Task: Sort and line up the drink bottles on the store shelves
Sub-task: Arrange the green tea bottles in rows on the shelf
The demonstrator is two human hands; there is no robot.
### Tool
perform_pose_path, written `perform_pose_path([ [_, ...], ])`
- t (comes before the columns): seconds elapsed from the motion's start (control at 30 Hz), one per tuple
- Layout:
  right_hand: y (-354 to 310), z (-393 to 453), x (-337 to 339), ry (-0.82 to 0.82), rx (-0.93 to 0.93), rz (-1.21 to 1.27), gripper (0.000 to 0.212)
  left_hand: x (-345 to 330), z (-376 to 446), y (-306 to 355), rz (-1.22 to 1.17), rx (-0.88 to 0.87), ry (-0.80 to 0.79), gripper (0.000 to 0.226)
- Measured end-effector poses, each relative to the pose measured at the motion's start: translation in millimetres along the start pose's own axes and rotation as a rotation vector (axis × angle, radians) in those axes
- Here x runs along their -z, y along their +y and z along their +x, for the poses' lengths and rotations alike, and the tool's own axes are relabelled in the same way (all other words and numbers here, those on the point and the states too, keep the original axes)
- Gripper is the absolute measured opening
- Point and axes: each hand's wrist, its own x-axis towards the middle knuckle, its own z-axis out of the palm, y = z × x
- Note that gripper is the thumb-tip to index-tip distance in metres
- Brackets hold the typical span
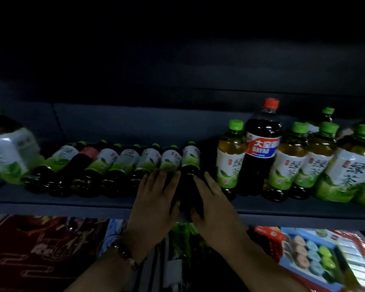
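Several green tea bottles lie on their sides in a row (pixel 126 163) on the dark shelf (pixel 72 204), caps pointing back. The rightmost lying bottle (pixel 190 159) has its dark base gripped from both sides by my left hand (pixel 154 199) and my right hand (pixel 213 201). One lying bottle (pixel 86 154) in the row has a red label. To the right stand upright green tea bottles (pixel 230 159) with green caps and a taller dark cola bottle (pixel 261 144) with a red cap among them.
A large green tea bottle (pixel 6 148) stands at the far left of the shelf. More upright green tea bottles (pixel 350 165) crowd the right end. Below the shelf lie a red box (pixel 40 249) and a colourful package (pixel 316 253). The shelf's back is dark.
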Motion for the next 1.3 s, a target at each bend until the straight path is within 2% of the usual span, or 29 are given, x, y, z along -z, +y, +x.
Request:
perform_pose_path([
  [0.2,-15,60,-21,-0.071,-0.145,-0.025,0.074,3,-4,-24,0.006,0.022,-0.172,0.069],
  [0.27,-16,56,-29,0.012,-0.140,-0.025,0.069,5,-3,-24,-0.011,0.024,-0.173,0.070],
  [0.43,-26,23,-34,0.331,-0.128,0.084,0.037,4,-5,-28,-0.009,-0.004,-0.159,0.075],
  [0.5,-32,16,-31,0.383,-0.222,0.161,0.039,3,-6,-27,-0.022,-0.009,-0.152,0.075],
  [0.67,-28,26,-22,0.211,-0.543,0.418,0.069,7,-8,-24,-0.069,0.026,-0.155,0.068],
  [0.7,-25,28,-20,0.193,-0.560,0.478,0.066,8,-8,-23,-0.072,0.026,-0.143,0.066],
  [0.8,-24,24,-5,0.132,-0.605,0.761,0.024,16,-8,-22,-0.080,0.015,-0.088,0.057],
  [0.83,-23,21,-1,0.119,-0.636,0.890,0.019,21,-7,-21,-0.104,0.024,-0.066,0.054],
  [0.93,-23,7,7,0.081,-0.770,1.307,0.021,41,-1,-10,-0.297,0.135,-0.061,0.043],
  [1.0,-25,-4,5,0.049,-0.775,1.498,0.025,54,4,0,-0.492,0.266,-0.148,0.036],
  [1.1,-29,-21,3,0.036,-0.715,1.703,0.044,62,10,14,-0.895,0.475,-0.350,0.028],
  [1.2,-25,-32,6,-0.016,-0.647,1.824,0.044,63,15,24,-1.271,0.636,-0.456,0.029],
  [1.3,-17,-36,11,-0.076,-0.578,1.762,0.044,65,21,31,-1.421,0.659,-0.468,0.026],
])
